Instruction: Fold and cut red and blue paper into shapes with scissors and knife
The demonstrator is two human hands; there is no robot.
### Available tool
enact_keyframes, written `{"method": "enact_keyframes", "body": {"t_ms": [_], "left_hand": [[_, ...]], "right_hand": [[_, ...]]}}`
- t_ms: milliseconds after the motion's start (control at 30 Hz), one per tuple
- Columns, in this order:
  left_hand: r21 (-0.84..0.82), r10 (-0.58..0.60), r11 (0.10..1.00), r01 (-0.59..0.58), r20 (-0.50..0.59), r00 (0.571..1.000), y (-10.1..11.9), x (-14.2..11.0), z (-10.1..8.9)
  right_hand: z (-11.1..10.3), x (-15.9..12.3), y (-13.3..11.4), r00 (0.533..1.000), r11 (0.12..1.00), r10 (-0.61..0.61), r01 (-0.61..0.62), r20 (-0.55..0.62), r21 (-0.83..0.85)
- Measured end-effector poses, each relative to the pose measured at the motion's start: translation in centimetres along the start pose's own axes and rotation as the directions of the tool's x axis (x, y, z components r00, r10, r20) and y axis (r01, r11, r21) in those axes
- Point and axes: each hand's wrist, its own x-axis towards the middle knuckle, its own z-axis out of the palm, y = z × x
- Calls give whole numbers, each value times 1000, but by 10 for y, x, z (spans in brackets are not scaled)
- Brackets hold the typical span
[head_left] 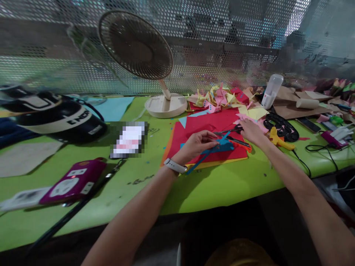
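Note:
My left hand [197, 146] is closed in a pinch on a narrow blue paper strip [201, 161], above a stack of coloured paper. A second blue piece crosses the strip at the fingertips. My right hand [252, 132] has its fingers at the dark handles of a pair of scissors [224, 131], whose blades point left towards my left hand. Just below the scissors lies an orange and black utility knife [240, 142]. Beneath both, blue paper [226, 146] rests on red sheets [181, 133], with orange and yellow edges showing under them.
Behind the sheets stand a white fan [166, 105] and a heap of folded paper pieces [220, 96]. A yellow glue gun [280, 140] with a cord lies at right, beside a black palette-like tray [281, 127]. At left are a phone [129, 140], a purple device [74, 181] and a large black bottle [61, 118].

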Motion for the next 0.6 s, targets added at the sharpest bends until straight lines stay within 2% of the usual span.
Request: {"method": "enact_keyframes", "body": {"t_ms": [100, 233, 333, 467, 600], "left_hand": [[-112, -34, 993, 34, -1, 999, 0, -1, 4], [-191, -89, 977, 92, 24, 996, 0, 0, 6], [-264, -145, 954, 144, 18, 989, -3, 1, 5], [-359, -186, 918, 169, -14, 982, -9, 3, 5], [-396, -188, 904, 160, -32, 982, -12, 3, 7]], "right_hand": [[3, 2, 4, 997, 1000, -2, 2, 79, 1], [7, 5, 16, 993, 1000, 19, -20, 119, 10], [9, 5, 23, 994, 1000, 22, -23, 106, 15], [6, 2, 27, 999, 997, 33, -34, 27, 64], [6, 2, 27, 997, 996, 58, -61, 51, 62]]}}
